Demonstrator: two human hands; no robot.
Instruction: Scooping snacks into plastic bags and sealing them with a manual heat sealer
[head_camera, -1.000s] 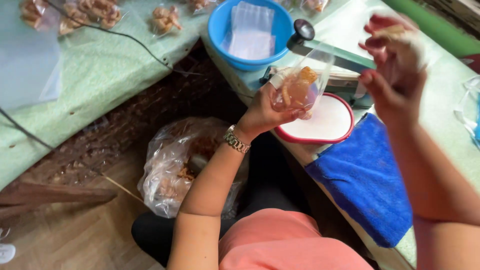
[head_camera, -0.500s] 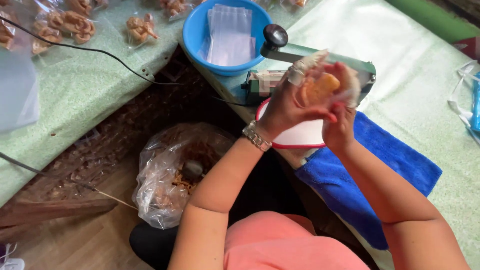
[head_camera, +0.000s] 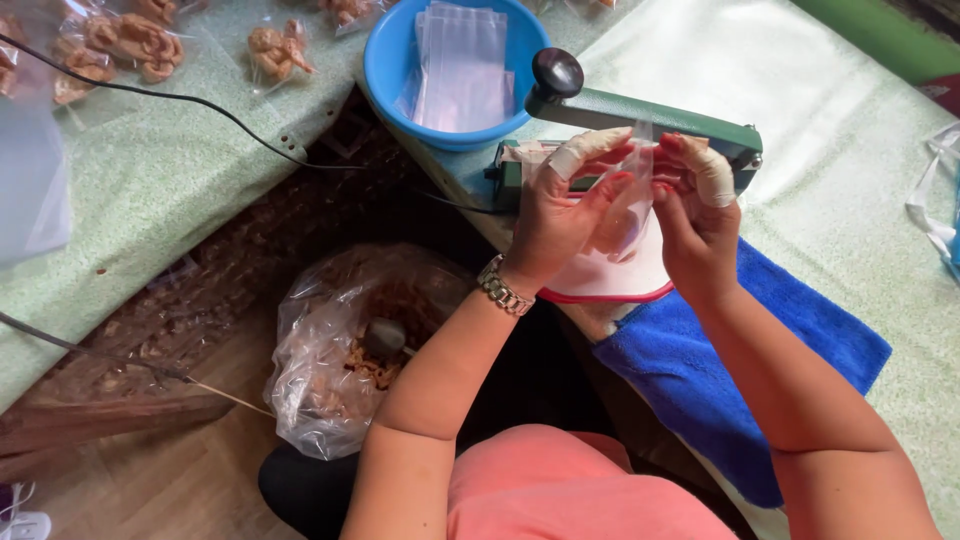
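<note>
Soft, even daylight, bright overall. Pale glare on green table cover (head_camera: 800, 90) at upper right. Deep shadow in gap under table at centre. Focus mostly sharp; slight motion softness on small clear bag (head_camera: 630, 205) between hands. Wide-angle bending near frame edges.

I log: small bag (head_camera: 632, 205), clear glossy plastic film; sealer arm (head_camera: 650, 110), green painted metal with glossy black knob; basin (head_camera: 385, 60), smooth blue plastic; towel (head_camera: 745, 350), blue nappy cloth; surface (head_camera: 200, 170), matt green patterned covering; wristwatch (head_camera: 503, 287), shiny metal.
</note>
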